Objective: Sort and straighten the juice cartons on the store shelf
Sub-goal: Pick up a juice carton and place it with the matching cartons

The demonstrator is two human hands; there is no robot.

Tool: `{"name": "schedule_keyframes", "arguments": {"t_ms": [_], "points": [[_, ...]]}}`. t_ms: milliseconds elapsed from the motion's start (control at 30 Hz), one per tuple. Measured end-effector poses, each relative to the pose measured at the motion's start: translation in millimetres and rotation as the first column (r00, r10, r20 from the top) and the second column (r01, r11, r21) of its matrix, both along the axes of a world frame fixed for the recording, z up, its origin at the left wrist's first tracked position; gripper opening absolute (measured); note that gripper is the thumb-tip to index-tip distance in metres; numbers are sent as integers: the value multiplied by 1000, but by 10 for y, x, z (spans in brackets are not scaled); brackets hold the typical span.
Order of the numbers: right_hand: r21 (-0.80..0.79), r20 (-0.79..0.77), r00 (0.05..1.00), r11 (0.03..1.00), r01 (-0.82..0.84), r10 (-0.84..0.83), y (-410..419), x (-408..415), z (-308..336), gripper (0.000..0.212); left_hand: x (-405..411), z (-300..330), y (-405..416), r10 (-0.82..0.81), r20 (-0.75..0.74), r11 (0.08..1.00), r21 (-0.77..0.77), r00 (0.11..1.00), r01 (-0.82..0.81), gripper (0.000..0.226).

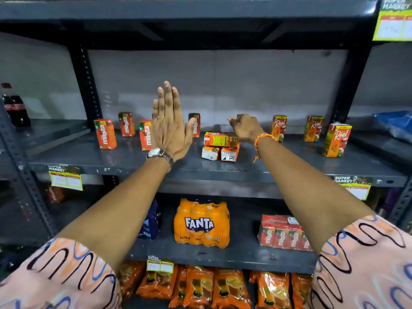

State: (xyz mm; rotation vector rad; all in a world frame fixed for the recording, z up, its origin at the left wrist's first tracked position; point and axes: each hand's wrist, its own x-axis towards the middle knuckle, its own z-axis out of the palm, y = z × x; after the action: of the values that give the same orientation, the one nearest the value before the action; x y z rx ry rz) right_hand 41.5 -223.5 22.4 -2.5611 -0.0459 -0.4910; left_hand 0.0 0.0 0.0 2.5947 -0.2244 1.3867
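**Orange cartons scattered along a grey metal shelf**

Orange and red juice cartons stand spread out on the dark grey shelf [138, 156]. On the left, four Maaza cartons [105, 134] stand upright, well apart from one another, two of them partly hidden behind the left hand [170, 128]. That hand is raised flat with fingers straight and spread, its grip released and holding nothing; a metal watch [159, 155] sits on the wrist. In the middle, three cartons form a small pile [220, 146]: two lie on their sides with their ends facing forward, and a third lies across the top. The right hand [245, 128] hovers just above and behind this pile with fingers curled loosely inward; its grip holds nothing, and an orange thread band [263, 139] circles the wrist. To the right, three Real cartons [337, 139] stand upright, spaced apart.
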Motion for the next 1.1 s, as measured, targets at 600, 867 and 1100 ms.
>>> {"name": "schedule_keyframes", "arguments": {"t_ms": [600, 867, 1100], "points": [[415, -157, 969, 903, -109, 189, -59, -69, 470, 19, -191, -904, -14, -90, -111, 980, 169, 990, 108, 62], [860, -26, 969, 499, -104, 246, -35, -412, 257, 30, -40, -1025, -73, -84, 0, 995, 62, 996, 84, 51], [920, 238, 952, 270, -285, 194, 88, -884, 73, 32, -11, -1060, -73, -106, 46, 994, 27, 993, 105, 51]]}}
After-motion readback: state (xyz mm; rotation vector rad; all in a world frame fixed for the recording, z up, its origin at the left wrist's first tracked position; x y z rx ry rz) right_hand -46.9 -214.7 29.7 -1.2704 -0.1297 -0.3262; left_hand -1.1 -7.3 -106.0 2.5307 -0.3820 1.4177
